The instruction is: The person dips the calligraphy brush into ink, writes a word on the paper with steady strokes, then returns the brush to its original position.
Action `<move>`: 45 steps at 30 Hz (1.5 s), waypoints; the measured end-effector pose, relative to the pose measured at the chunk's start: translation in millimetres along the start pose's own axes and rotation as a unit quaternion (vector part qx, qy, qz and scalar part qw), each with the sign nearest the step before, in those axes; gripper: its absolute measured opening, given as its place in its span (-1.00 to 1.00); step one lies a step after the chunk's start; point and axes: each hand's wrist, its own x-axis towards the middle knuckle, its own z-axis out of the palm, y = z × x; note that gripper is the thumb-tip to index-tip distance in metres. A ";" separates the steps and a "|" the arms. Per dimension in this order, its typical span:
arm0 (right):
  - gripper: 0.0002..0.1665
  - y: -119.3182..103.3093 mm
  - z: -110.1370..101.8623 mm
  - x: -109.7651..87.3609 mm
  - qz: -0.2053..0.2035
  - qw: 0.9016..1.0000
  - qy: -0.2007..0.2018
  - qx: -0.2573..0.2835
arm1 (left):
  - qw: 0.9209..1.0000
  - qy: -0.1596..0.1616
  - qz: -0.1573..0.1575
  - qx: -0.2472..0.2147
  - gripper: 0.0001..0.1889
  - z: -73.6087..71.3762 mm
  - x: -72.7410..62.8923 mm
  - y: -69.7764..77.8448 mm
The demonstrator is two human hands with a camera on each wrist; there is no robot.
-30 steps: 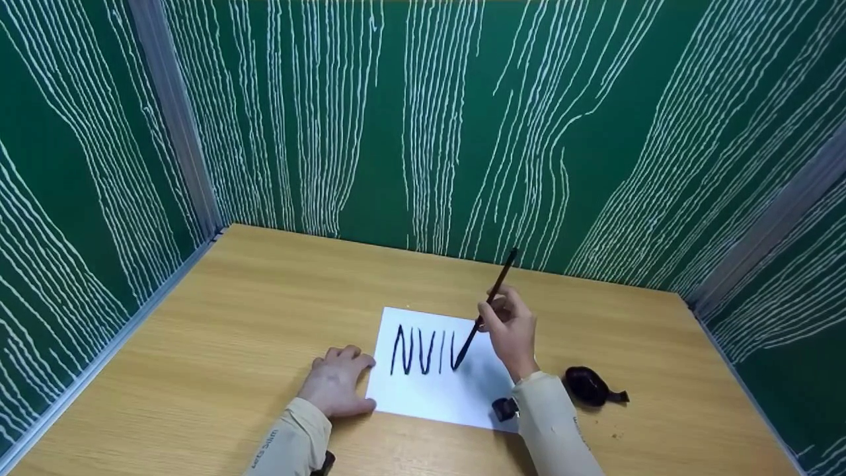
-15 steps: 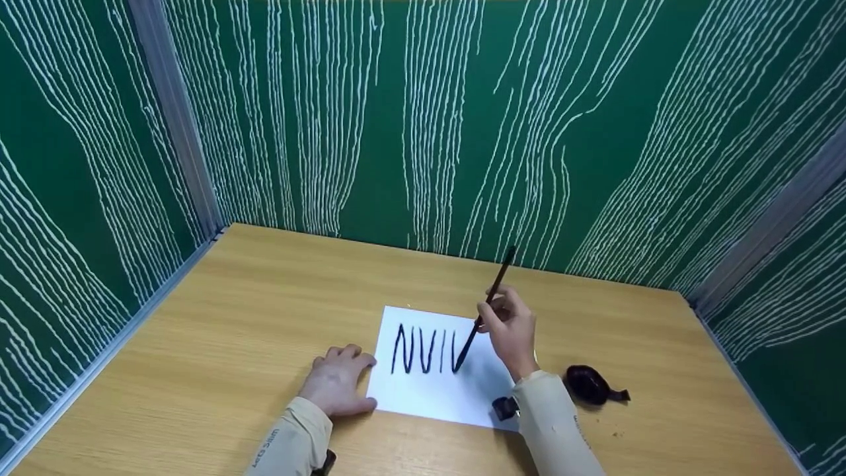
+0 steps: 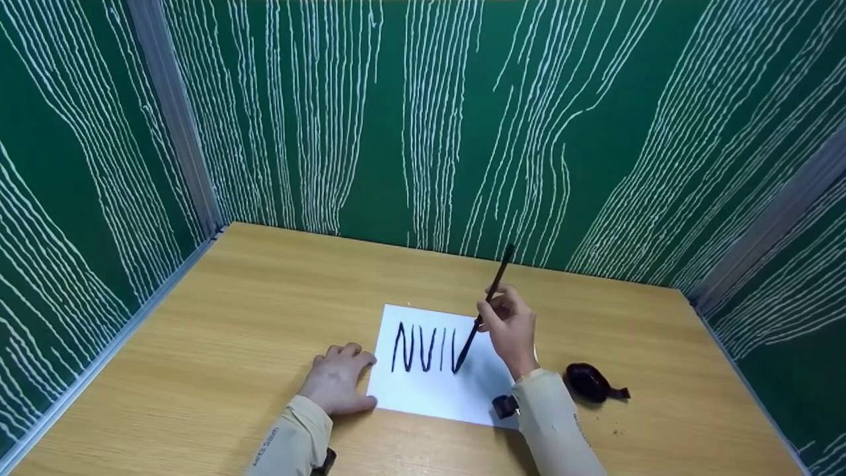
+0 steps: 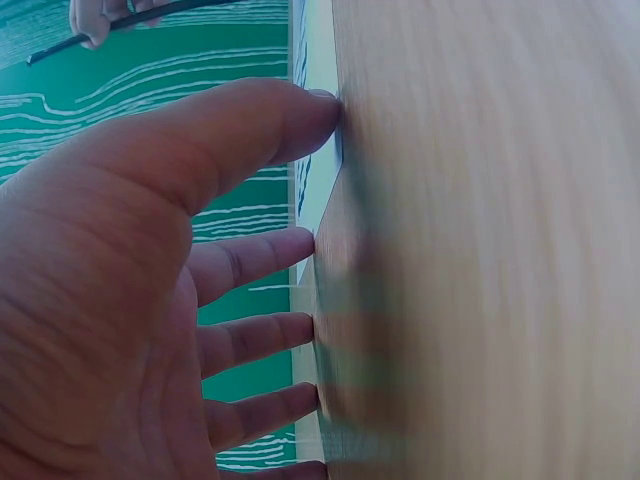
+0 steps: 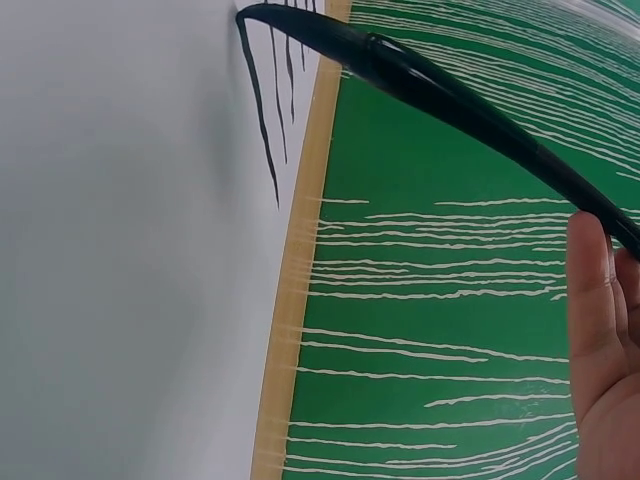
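Observation:
A sheet of white paper [image 3: 429,396] lies on the table, bearing black zigzag strokes [image 3: 404,350]. In the head view my right hand [image 3: 514,334] pinches a dark writing brush [image 3: 500,274] by its handle, tilted with the top end away from me. The right wrist view shows the bent black tip of the brush [image 5: 450,100] touching the paper at the foot of the last stroke. My left hand [image 3: 337,382] rests with spread fingers at the paper's left edge. The left wrist view has the thumb of the left hand [image 4: 120,240] on that edge, the other fingertips on the wood.
Right of my right forearm sits a small dark dish [image 3: 587,383] with a short handle. Small crumbs [image 3: 618,432] lie near it. Green walls [image 3: 377,165] with white wavy lines enclose the wooden table [image 3: 251,297] at the back and sides.
The brush tip has crept slightly down the paper toward me, and its top end has shifted a little left. My left hand has stayed in place.

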 end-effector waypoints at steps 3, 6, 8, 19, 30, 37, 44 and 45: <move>-0.82 1.5 -1.4 0.9 -0.020 1.000 0.016 0.010 | 1.000 0.002 0.000 0.000 -0.28 0.3 -0.1 0.1; -0.83 2.9 -3.2 2.2 -0.049 0.997 0.050 0.019 | 1.000 0.003 -0.001 -0.001 -0.28 0.4 -0.1 0.3; -0.83 3.9 -4.1 3.4 -0.064 0.995 0.080 0.015 | 1.000 0.003 -0.002 -0.002 -0.28 0.1 -0.1 0.6; -0.81 10.9 -5.4 7.3 -0.055 0.992 0.108 -0.033 | 1.000 0.012 0.012 -0.001 -0.30 0.1 -0.9 -0.4; -0.81 11.5 -3.9 8.2 -0.016 0.996 0.082 -0.023 | 1.000 -0.003 0.001 0.002 -0.28 -0.9 0.0 0.6; -0.80 12.1 -2.9 8.2 0.006 0.997 0.069 -0.032 | 1.000 -0.009 -0.003 -0.001 -0.29 -1.1 -0.2 1.6; -0.79 42.2 -2.1 16.4 0.001 0.997 0.067 -0.029 | 1.000 -0.005 0.000 -0.009 -0.30 -1.4 -0.7 0.7; -0.79 44.3 -2.4 16.7 -0.001 0.998 0.065 -0.027 | 1.000 -0.003 0.002 -0.011 -0.31 -1.2 -0.7 0.5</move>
